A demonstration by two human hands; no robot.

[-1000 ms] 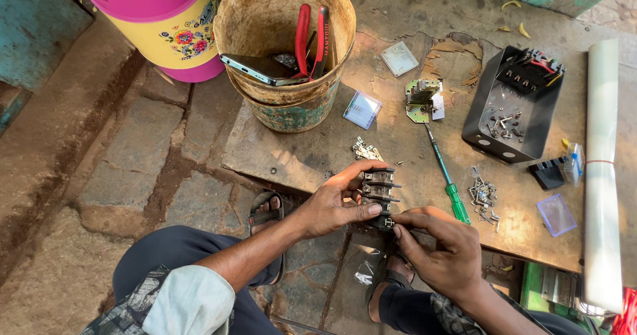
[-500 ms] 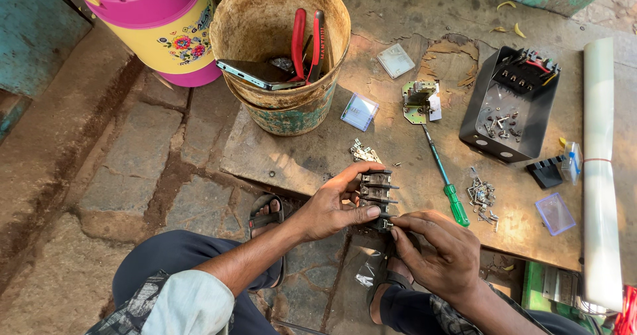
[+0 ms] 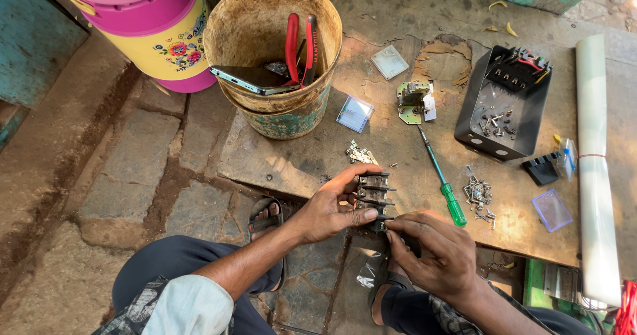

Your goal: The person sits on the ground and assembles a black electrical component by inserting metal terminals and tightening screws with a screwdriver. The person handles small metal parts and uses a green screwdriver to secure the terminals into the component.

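- Since a second ago little shifts — the left hand (image 3: 330,210) keeps its clamp on the black switch block (image 3: 373,199), and the right hand (image 3: 434,255) has curled closer, fingertips pinching at the block's near end.
- Judged from that, the fiddly work on the block goes on.
- Beyond the hands lies a worn board (image 3: 398,156) — screwdriver (image 3: 439,179) right of the block, black box (image 3: 504,106) farther right, bucket (image 3: 275,63) ahead-left.
- Stone paving lies left of the hands.
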